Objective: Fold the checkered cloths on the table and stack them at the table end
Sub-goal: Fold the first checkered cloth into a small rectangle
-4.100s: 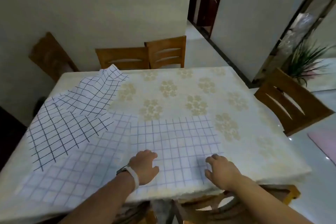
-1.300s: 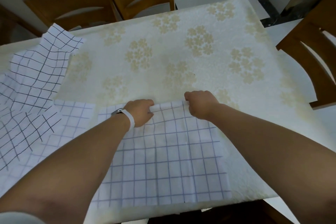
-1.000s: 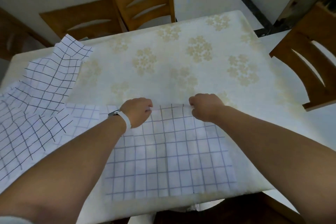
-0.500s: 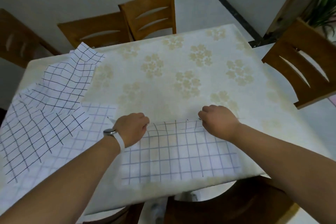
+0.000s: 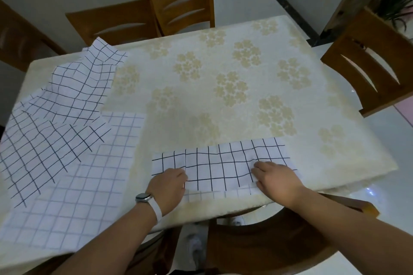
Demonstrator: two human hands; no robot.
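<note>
Basically, left hand [image 5: 167,182] pinches the folded cloth [image 5: 223,163] with curled fingers, right hand [image 5: 277,179] pins it with fingers together (grip unclear), likely squaring the edges.

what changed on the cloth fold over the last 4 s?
Both hands gripped the front checkered cloth by its far edge and drew it back toward the person, folding it in half. The left hand and right hand now lie near its near edge; whether they still pinch it is unclear. The unfolded cloths at left stayed put.
</note>
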